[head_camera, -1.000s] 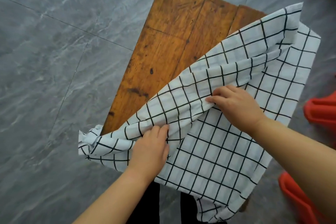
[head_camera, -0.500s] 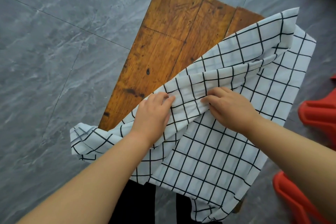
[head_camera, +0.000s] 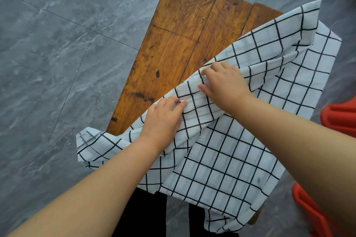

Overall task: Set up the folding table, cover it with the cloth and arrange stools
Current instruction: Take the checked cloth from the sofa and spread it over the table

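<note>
The checked cloth (head_camera: 221, 140) lies bunched across the wooden table's (head_camera: 179, 44) near right corner — the far left boards bare. The left hand (head_camera: 163, 119) and right hand (head_camera: 225, 82) both seem to pinch its folded edge — fingertips partly hidden. Red stools (head_camera: 339, 113) stand beside the right edge.

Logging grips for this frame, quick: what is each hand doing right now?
Left hand: closed, fingers pinching the folded edge of the checked cloth.
Right hand: closed, fingers gripping the same cloth edge farther along, over the wooden table.
</note>
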`<state>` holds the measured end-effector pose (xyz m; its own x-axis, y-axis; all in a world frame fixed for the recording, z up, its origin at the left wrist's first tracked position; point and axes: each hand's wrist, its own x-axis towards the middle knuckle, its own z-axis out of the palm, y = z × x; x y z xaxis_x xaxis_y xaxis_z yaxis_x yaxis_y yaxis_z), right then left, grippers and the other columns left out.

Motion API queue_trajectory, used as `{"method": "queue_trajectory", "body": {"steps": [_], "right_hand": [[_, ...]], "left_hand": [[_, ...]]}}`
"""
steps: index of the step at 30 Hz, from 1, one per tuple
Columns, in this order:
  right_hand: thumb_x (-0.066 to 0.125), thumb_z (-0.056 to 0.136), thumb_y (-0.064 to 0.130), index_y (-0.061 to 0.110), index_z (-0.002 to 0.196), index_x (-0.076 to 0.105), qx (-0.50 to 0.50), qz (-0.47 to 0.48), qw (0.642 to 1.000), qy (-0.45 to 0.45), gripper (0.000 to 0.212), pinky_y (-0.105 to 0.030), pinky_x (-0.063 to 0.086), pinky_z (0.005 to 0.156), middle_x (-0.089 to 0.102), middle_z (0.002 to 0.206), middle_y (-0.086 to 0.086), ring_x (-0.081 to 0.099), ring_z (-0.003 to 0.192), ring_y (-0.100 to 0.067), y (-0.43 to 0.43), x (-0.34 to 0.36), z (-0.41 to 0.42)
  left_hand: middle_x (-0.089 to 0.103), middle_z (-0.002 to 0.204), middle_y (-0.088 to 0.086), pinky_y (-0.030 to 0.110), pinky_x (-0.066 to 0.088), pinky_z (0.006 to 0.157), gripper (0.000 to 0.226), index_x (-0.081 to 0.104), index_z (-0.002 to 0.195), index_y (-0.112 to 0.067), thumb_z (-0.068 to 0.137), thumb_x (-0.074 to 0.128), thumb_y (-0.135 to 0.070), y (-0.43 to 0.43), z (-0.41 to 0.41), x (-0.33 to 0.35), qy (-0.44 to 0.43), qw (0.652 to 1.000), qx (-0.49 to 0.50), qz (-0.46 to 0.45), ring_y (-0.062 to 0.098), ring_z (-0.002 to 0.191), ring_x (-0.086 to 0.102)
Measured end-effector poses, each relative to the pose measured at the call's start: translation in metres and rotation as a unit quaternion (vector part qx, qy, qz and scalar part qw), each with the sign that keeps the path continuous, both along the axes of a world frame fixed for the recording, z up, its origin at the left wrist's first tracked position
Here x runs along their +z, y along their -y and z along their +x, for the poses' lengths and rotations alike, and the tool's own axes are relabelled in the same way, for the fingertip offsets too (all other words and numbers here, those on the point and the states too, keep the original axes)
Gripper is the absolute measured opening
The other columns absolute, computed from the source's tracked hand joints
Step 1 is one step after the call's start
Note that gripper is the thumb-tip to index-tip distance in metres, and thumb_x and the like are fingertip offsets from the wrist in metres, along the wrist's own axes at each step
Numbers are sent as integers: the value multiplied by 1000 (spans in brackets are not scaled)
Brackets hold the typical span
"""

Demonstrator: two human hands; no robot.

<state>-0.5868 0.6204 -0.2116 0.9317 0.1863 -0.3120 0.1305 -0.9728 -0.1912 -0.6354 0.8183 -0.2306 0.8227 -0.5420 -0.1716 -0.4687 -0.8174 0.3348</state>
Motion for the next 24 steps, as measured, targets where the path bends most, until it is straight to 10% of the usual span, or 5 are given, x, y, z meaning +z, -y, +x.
{"method": "queue_trajectory", "body": {"steps": [8, 17, 24], "right_hand": [[63, 86, 20, 9, 85, 64, -24, 88, 993, 74, 10, -33, 29, 69, 57, 80, -6, 52, 78, -29, 1, 6, -13], [64, 85, 22, 12, 85, 64, -27, 154, 978, 139, 10, -31, 34, 64, 56, 78, -1, 49, 72, -24, 20, 21, -38], [62, 88, 21, 12, 87, 66, -31, 173, 969, 174, 9, -32, 36, 69, 57, 80, -1, 51, 75, -24, 31, 30, -50]], "left_hand": [[47, 128, 10, 38, 46, 80, 94, 31, 142, -12, 65, 80, -33, -2, 11, 8, -24, 999, 45, 2, 28, 106, 51], [46, 136, -2, 37, 29, 107, 59, 37, 139, -19, 89, 51, -47, 4, 41, 28, -93, 994, 5, -57, 17, 127, 39], [55, 94, -4, 35, 46, 74, 26, 58, 90, -15, 89, 56, -41, 7, 45, 29, -125, 985, 30, -117, 14, 90, 50]]}}
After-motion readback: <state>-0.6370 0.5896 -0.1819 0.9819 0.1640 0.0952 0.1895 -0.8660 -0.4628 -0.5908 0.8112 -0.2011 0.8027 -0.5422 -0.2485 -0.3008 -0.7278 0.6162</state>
